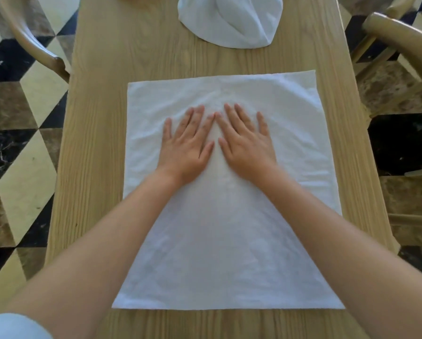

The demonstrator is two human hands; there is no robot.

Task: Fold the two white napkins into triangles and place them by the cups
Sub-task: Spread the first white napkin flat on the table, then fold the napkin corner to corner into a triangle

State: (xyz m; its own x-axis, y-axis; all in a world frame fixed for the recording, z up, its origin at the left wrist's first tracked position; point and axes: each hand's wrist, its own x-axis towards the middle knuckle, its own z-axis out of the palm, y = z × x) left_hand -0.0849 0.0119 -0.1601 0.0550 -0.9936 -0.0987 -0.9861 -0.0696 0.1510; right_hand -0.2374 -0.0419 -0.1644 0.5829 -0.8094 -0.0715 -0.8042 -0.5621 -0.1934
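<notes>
A white napkin (pixel 290 113) lies spread flat as a square on the wooden table (pixel 102 118). Both hands lie flat on its middle, fingers straight and spread, index fingertips nearly touching. My left hand (pixel 188 145) presses the cloth left of centre, and my right hand (pixel 246 143) presses it right of centre. A second white napkin (pixel 229 20) lies bunched at the far end of the table, cut off by the top edge. No cups are in view.
Wooden chairs stand at both sides: one at the far left (pixel 31 37), one at the far right (pixel 400 35). The floor has black, cream and brown tiles (pixel 14 143). Bare table wood runs around the spread napkin.
</notes>
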